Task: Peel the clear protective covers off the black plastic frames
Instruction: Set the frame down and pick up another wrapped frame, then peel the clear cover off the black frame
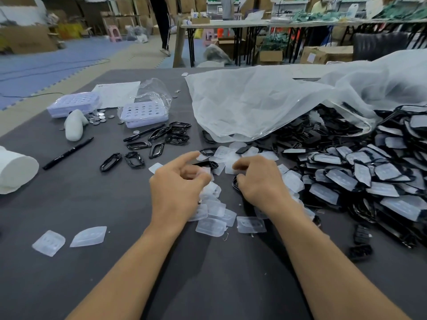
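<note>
Now my right hand (pixel 258 181) curls round a black frame (pixel 235 184) between my hands. My left hand (pixel 178 183), index finger out, seems to pinch a clear cover (pixel 203 175). The cover looks light and flimsy and the frame stiff, so I'd peel from a corner.

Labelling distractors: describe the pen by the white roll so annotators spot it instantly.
On the left half of the grey table, find the white roll at the edge. Right of it lies the black pen, slanting up toward a white lump. Unlike the loop-shaped black frames, it is straight and alone.
</note>
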